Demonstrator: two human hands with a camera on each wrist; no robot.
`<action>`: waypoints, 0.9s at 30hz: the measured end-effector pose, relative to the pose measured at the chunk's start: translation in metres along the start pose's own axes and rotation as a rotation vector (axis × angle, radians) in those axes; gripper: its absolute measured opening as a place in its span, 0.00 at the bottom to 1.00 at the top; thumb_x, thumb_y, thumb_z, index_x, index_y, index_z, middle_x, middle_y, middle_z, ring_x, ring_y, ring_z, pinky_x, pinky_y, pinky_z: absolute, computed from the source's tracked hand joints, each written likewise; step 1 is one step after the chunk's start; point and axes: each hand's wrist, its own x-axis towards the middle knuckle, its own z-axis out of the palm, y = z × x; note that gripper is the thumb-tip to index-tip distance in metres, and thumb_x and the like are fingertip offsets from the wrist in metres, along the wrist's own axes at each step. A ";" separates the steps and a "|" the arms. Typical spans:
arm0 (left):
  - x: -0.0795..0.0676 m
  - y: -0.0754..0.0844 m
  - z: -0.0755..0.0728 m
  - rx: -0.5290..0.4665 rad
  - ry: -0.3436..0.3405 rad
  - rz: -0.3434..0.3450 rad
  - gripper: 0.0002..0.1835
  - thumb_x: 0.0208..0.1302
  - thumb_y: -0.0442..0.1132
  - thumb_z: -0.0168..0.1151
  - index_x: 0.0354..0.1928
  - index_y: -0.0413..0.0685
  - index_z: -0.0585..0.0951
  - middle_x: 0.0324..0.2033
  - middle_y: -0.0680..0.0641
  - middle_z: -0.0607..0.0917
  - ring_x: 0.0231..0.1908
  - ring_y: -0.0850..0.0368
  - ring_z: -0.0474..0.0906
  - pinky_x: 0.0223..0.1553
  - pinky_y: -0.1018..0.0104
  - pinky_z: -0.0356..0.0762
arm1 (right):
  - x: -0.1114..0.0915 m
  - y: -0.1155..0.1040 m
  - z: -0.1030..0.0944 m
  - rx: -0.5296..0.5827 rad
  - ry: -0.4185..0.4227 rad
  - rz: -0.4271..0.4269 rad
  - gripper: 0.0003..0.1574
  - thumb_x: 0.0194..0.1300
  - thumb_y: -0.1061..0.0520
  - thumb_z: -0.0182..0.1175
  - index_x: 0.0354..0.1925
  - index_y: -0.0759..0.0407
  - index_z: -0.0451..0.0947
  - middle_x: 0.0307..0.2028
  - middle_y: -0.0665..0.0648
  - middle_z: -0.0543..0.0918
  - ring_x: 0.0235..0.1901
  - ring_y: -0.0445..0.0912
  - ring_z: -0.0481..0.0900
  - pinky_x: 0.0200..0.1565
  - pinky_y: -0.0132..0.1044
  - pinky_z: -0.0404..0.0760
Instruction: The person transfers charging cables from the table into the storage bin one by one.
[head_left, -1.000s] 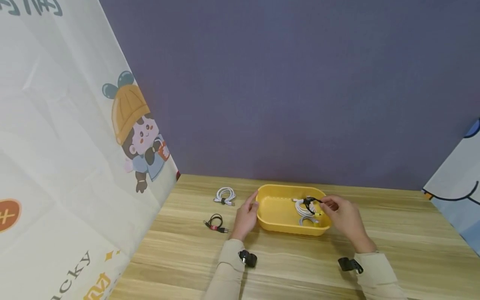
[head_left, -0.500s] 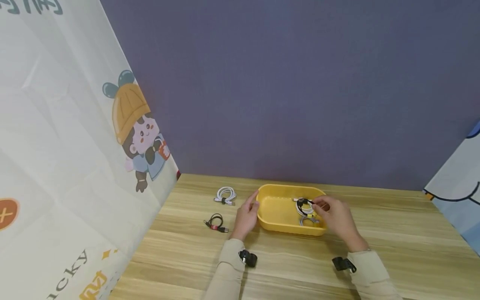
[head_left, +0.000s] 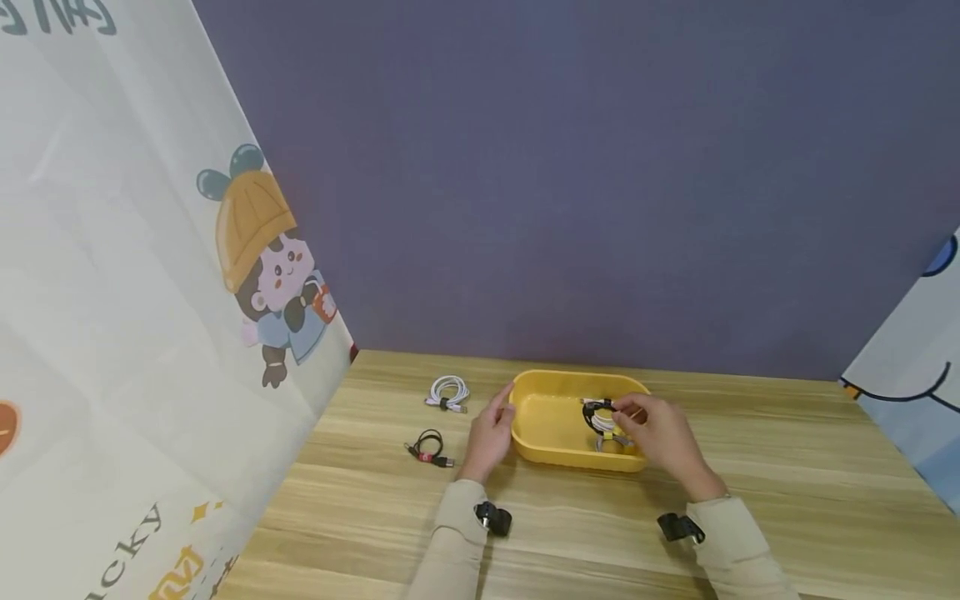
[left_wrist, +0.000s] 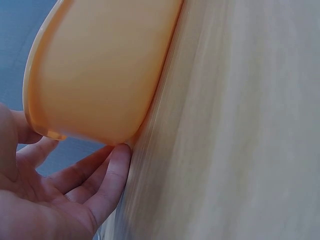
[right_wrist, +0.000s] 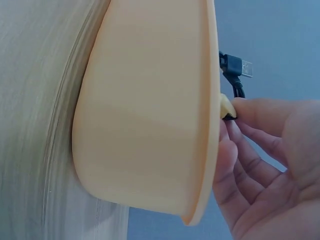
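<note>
Inside the yellow plastic tray [head_left: 555, 458], at its right end, lies a white coiled cable [head_left: 602, 423] with a grey coiled cable [head_left: 609, 443] nearer the front. My right hand [head_left: 663, 433] pinches a coiled black USB cable [head_left: 589, 417] by its yellow tie, just above those coils. In the right wrist view the thumb and fingers meet at the yellow tie [right_wrist: 227, 107], and a black USB plug [right_wrist: 235, 65] sticks up over the rim. My left hand [head_left: 489, 435] rests against the tray's left end, thumb at the rim and extended fingers [left_wrist: 112, 175] touching the outer wall.
Left of the tray, a white coiled cable [head_left: 448, 392] with a black tie lies on the wooden table [head_left: 585, 533]. In front of it lies a black USB cable [head_left: 430, 447] with a red tie. A dark blue-grey panel [head_left: 562, 183] rises behind the table.
My right hand has moved left and further over the tray, carrying the black cable above the white coil. The left hand has stayed at the tray's left end.
</note>
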 end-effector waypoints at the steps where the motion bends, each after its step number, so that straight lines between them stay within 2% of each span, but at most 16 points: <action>1: 0.000 -0.001 0.001 0.002 0.002 0.006 0.24 0.80 0.45 0.49 0.75 0.63 0.70 0.49 0.41 0.88 0.35 0.60 0.78 0.37 0.66 0.76 | 0.000 0.001 0.000 0.000 -0.005 -0.003 0.10 0.70 0.57 0.66 0.47 0.58 0.86 0.36 0.53 0.89 0.33 0.44 0.83 0.32 0.35 0.79; 7: 0.003 -0.005 0.006 0.010 0.016 0.026 0.24 0.80 0.44 0.50 0.74 0.62 0.71 0.44 0.43 0.89 0.31 0.61 0.77 0.35 0.66 0.75 | 0.005 0.003 0.003 -0.006 -0.023 -0.029 0.09 0.68 0.58 0.67 0.46 0.57 0.87 0.34 0.52 0.88 0.31 0.42 0.82 0.32 0.36 0.78; 18: 0.004 -0.004 0.011 0.006 0.021 0.018 0.23 0.80 0.44 0.51 0.73 0.64 0.72 0.45 0.42 0.89 0.31 0.60 0.77 0.35 0.65 0.75 | 0.011 0.006 0.009 -0.008 -0.069 -0.071 0.06 0.66 0.60 0.69 0.43 0.54 0.87 0.34 0.49 0.88 0.30 0.40 0.81 0.33 0.37 0.80; 27: 0.003 -0.002 0.009 -0.006 0.018 0.007 0.24 0.80 0.44 0.50 0.74 0.64 0.71 0.42 0.43 0.89 0.29 0.62 0.75 0.34 0.67 0.74 | 0.016 0.005 0.016 0.011 -0.172 -0.049 0.05 0.69 0.58 0.67 0.43 0.54 0.86 0.33 0.48 0.87 0.29 0.38 0.80 0.34 0.37 0.80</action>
